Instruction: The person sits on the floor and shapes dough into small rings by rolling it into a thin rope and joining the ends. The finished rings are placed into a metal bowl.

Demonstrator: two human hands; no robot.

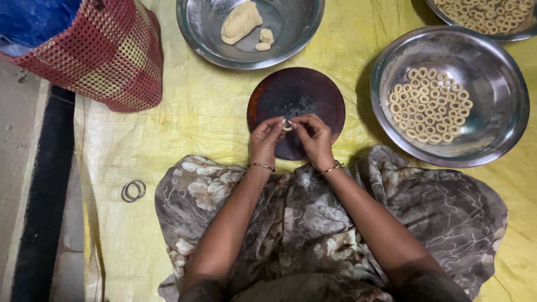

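My left hand (264, 140) and my right hand (315, 137) meet over the near edge of a dark round board (296, 95). Between their fingertips they pinch a small pale ring of dough (287, 125). Beyond the board a steel bowl (196, 33) holds a large lump of dough (240, 22) and two small pieces. To the right a wide steel pan (492, 128) holds several finished dough rings (429, 104) laid side by side.
A yellow sheet (207, 106) covers the floor. A red woven basket (106, 53) stands at the far left. Two bangles (133, 190) lie on the sheet at my left. Another pan of rings (486, 14) sits at the top right. My patterned skirt (313, 218) spreads below.
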